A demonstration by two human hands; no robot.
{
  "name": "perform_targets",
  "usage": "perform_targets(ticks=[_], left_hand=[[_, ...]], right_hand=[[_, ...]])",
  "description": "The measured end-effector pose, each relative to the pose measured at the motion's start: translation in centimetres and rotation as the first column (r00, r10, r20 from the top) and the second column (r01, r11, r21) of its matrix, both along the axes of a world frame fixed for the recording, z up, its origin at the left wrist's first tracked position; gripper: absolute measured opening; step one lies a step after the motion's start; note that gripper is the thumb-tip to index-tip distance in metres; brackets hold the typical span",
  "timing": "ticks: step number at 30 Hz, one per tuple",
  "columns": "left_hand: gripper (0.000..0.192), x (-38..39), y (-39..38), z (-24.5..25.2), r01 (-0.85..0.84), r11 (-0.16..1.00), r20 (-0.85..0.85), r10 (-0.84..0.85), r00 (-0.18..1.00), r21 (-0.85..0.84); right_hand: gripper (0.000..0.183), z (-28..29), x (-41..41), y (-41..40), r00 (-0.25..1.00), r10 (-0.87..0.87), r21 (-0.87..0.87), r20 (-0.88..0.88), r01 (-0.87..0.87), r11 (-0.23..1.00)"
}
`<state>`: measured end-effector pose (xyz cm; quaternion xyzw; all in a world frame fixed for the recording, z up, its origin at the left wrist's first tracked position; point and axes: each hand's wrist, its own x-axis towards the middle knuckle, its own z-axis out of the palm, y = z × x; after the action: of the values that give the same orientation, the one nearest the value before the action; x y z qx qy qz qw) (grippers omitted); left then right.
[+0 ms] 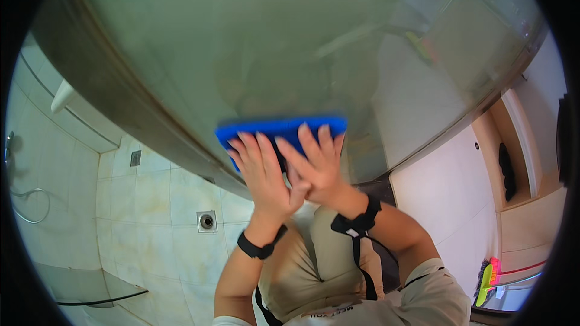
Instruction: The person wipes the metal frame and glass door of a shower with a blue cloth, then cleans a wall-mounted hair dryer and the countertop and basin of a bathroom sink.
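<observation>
A folded blue cloth (285,129) lies flat against a large greenish glass panel (281,54), pressed there by both hands. My left hand (265,172) is on the cloth's left part, fingers spread and pointing up the glass. On its right part is my right hand (317,163), also with spread fingers, and the thumbs overlap below the cloth. Each wrist wears a black band. The palms and the lower middle of the cloth are hidden from view.
A metal frame (149,113) borders the glass on the left. Beyond it, the tiled floor has a round drain (206,221) and a shower hose (34,206) hangs at the wall. Brooms (487,280) stand at lower right, below a wooden shelf (521,145).
</observation>
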<state>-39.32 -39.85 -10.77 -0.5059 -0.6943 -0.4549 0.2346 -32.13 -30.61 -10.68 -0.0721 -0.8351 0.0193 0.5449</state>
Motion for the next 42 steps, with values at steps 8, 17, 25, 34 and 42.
perform_targets(ticks=[8, 17, 25, 34, 42], left_hand=[[0.091, -3.6, -2.4, 3.9, -0.037, 0.998, -0.06, 0.04, 0.997, 0.059], [0.089, -9.0, -6.8, 5.6, -0.131, 0.981, -0.123, 0.149, 0.981, 0.144], [0.087, -7.9, -9.3, -13.9, -0.089, 0.955, -0.046, 0.08, 0.996, -0.282], [0.091, -6.4, -1.3, -7.5, 0.114, 0.993, -0.256, -0.109, 0.961, 0.007], [0.098, -0.5, 1.1, -17.4, 0.139, 0.871, -0.296, -0.305, 0.905, -0.471]], right_hand=[[0.036, 2.9, -3.5, -2.8, 0.994, -0.005, -0.002, -0.109, 0.004, 1.0], [0.04, 6.4, -9.1, -6.6, 0.975, 0.224, 0.055, 0.016, -0.224, 0.973], [0.04, -8.0, -5.6, -4.1, 0.882, 0.34, -0.01, 0.326, -0.357, 0.934], [0.048, -4.1, -2.5, -1.2, 0.999, -0.025, 0.042, -0.026, 0.026, 0.999], [0.031, -14.1, 6.1, 4.5, 0.983, -0.078, 0.092, 0.164, 0.064, 0.994]])
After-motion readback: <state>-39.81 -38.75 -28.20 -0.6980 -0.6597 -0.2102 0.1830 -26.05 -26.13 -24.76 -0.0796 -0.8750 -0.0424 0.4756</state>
